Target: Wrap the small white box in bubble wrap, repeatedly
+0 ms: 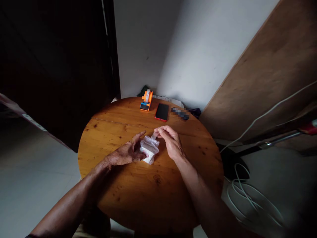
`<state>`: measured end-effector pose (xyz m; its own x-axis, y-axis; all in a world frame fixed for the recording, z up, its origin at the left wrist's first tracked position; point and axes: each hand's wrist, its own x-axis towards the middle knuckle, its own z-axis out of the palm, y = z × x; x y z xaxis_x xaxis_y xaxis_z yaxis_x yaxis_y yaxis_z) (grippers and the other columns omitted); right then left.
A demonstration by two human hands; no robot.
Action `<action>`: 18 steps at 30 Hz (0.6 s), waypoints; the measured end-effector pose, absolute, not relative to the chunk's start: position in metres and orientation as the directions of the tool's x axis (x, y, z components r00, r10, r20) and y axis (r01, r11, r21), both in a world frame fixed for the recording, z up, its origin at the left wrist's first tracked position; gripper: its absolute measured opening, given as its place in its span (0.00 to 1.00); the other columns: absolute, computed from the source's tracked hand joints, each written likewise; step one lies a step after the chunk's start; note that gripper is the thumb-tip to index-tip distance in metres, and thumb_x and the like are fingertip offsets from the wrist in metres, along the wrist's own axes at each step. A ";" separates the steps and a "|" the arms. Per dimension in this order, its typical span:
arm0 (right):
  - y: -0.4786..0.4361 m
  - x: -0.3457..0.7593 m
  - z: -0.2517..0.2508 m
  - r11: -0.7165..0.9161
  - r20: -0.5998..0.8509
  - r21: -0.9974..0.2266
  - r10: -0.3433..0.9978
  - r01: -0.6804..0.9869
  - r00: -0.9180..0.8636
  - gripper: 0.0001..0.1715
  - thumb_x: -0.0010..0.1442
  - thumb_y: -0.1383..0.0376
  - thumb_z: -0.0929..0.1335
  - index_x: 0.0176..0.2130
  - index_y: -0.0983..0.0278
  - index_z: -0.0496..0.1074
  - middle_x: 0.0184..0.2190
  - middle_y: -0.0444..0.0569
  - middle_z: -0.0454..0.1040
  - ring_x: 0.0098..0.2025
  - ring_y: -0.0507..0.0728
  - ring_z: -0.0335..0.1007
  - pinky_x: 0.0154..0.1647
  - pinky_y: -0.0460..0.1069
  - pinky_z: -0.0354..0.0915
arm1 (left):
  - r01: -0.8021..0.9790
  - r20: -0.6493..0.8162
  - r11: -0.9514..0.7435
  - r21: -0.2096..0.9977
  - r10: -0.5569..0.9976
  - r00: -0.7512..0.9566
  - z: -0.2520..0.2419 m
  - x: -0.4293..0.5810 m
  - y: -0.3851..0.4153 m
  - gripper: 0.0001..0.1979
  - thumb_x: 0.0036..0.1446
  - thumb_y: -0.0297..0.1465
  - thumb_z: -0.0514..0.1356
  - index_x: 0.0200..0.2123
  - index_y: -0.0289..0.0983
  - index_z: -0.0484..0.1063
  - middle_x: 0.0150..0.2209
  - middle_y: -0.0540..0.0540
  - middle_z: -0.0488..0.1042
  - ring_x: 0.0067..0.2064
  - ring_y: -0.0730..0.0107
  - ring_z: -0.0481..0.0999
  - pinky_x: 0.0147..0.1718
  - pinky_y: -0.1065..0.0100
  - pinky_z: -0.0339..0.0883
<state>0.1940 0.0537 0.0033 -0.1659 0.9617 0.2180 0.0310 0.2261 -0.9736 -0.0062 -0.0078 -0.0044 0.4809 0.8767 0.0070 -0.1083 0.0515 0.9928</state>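
Note:
A small white box wrapped in bubble wrap (149, 150) lies on the round wooden table (138, 191), its loose wrap bunched at the far end. My left hand (127, 152) grips the package from the left, thumb along the near side and index finger stretched out past it. Between the fingertips of my right hand (172, 140) is a short strip of clear tape (155, 136), pinched just above the far end of the wrap. I cannot tell whether the strip touches the wrap.
An orange and blue tape dispenser (146, 100) stands at the table's back, beside a phone with a red edge (161, 112) and a dark blurred-out object (180, 113). A white wall rises behind. White cable (244, 188) lies coiled on the floor at right.

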 end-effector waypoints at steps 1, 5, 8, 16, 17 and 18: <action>0.056 0.195 0.001 0.201 0.196 -0.979 0.969 0.023 -0.149 0.21 0.57 0.46 0.69 0.34 0.61 0.72 0.34 0.47 0.78 0.36 0.55 0.74 0.40 0.50 0.68 | -0.110 0.004 0.056 0.992 0.877 0.481 -0.004 -0.006 -0.008 0.52 0.51 0.28 0.68 0.71 0.41 0.40 0.61 0.34 0.64 0.57 0.54 0.68 0.58 0.50 0.60; 0.063 0.197 -0.006 0.082 0.086 -0.996 0.989 -0.032 -0.124 0.23 0.52 0.45 0.71 0.31 0.62 0.70 0.31 0.46 0.78 0.29 0.53 0.73 0.33 0.48 0.67 | -0.084 -0.033 0.083 0.993 0.876 0.481 -0.001 -0.008 -0.009 0.50 0.51 0.28 0.68 0.71 0.41 0.43 0.60 0.35 0.64 0.57 0.56 0.69 0.57 0.54 0.62; 0.066 0.196 -0.008 0.038 0.044 -0.998 0.993 -0.055 -0.113 0.24 0.50 0.46 0.73 0.32 0.62 0.70 0.29 0.46 0.77 0.26 0.53 0.72 0.29 0.48 0.66 | -0.071 -0.056 0.104 0.992 0.871 0.488 -0.003 -0.008 -0.010 0.50 0.50 0.29 0.68 0.71 0.39 0.44 0.59 0.34 0.65 0.56 0.57 0.69 0.56 0.56 0.62; 0.061 0.207 -0.002 -0.128 -0.105 -0.989 0.956 -0.069 -0.274 0.34 0.48 0.56 0.73 0.53 0.60 0.68 0.37 0.47 0.79 0.36 0.57 0.76 0.31 0.50 0.69 | -0.183 0.054 0.018 0.983 0.923 0.381 -0.016 0.002 -0.002 0.52 0.48 0.31 0.70 0.70 0.42 0.43 0.59 0.37 0.66 0.55 0.59 0.70 0.56 0.57 0.63; 0.060 0.208 -0.002 -0.114 -0.097 -0.993 0.951 -0.042 -0.293 0.34 0.48 0.57 0.74 0.54 0.60 0.68 0.37 0.47 0.79 0.36 0.57 0.76 0.32 0.50 0.69 | -0.191 0.064 0.005 0.982 0.932 0.357 -0.017 0.004 -0.001 0.53 0.48 0.31 0.70 0.70 0.42 0.43 0.60 0.37 0.65 0.55 0.59 0.70 0.57 0.57 0.62; 0.059 0.207 -0.003 -0.088 -0.080 -0.996 0.951 -0.012 -0.299 0.33 0.48 0.59 0.74 0.53 0.61 0.69 0.36 0.46 0.79 0.35 0.56 0.75 0.33 0.50 0.69 | -0.196 0.075 -0.008 0.981 0.938 0.339 -0.017 0.005 -0.001 0.53 0.48 0.31 0.70 0.70 0.42 0.42 0.60 0.36 0.65 0.56 0.58 0.70 0.58 0.57 0.62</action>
<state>0.2073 0.0588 -0.0027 -0.2994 0.9508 -0.0801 -0.0120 -0.0877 -0.9961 0.0051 -0.0010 -0.0166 0.3385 0.9380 0.0750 -0.1958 -0.0077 0.9806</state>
